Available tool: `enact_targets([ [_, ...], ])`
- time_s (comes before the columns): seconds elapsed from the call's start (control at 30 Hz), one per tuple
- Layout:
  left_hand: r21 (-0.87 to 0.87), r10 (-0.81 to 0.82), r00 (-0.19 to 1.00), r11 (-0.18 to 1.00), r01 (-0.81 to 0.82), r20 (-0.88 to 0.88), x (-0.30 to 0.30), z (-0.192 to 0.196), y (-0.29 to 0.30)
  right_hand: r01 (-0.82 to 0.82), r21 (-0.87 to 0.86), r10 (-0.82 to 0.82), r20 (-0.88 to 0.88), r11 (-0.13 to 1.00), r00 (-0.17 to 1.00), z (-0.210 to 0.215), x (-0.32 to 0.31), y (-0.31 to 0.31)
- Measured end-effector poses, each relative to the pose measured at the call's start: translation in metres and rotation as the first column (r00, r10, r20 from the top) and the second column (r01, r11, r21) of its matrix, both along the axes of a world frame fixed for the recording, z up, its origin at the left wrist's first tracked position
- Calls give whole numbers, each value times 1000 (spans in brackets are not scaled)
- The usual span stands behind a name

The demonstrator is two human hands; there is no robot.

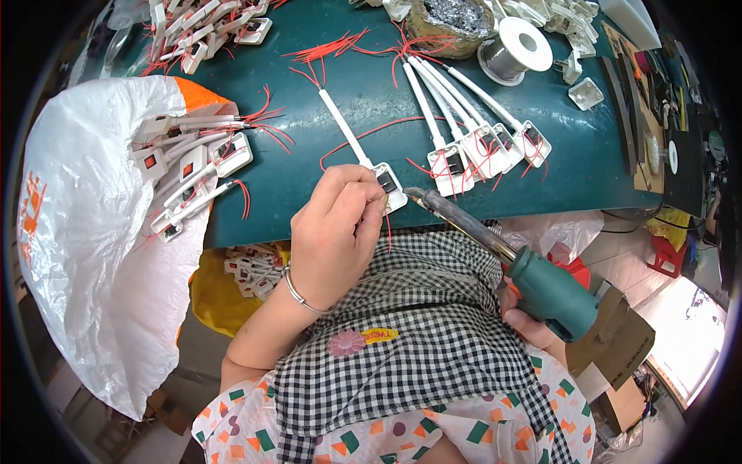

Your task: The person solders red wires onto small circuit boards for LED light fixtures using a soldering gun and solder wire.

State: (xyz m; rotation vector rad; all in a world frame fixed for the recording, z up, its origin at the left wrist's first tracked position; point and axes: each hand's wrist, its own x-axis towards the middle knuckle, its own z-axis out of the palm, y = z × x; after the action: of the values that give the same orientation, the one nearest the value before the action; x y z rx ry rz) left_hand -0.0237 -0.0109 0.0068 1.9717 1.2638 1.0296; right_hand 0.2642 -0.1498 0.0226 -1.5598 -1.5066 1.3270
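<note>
My left hand [340, 224] is closed in a pinch at the near end of a white plastic switch housing [396, 199] with a black switch inside. A thin red wire [340, 149] loops across the table into these fingers; its pinched part is hidden. From the housing a white tube [344, 126] runs away from me, with red wires out of its far end. My right hand [533, 321] is wrapped round the green handle of a soldering iron [464, 224]. Its dark, bent tip is just right of the housing, close to my left fingertips. Any contact is too small to tell.
Several similar wired housings [450, 172] lie to the right. A solder spool [514, 50] stands by a foil-filled bowl [448, 39] at the back. On the left, a white plastic bag [100, 232] holds more wired pieces. Flat tools [626, 116] lie at the right edge.
</note>
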Motion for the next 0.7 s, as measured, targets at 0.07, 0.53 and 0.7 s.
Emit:
enact_targets([
  [0.07,9,12,1000,1000,-12,-5,0,-3,-1,12,-17,-12,6,1000,1000,-1,-2,-2],
  [0.53,-24,-13,999,1000,15,51,-2,-5,2,22,-148,-11,77,989,997,-2,-2,0],
  [0.7,-47,-15,999,999,17,51,-3,-4,3,-78,-25,81,185,997,979,-5,0,5],
])
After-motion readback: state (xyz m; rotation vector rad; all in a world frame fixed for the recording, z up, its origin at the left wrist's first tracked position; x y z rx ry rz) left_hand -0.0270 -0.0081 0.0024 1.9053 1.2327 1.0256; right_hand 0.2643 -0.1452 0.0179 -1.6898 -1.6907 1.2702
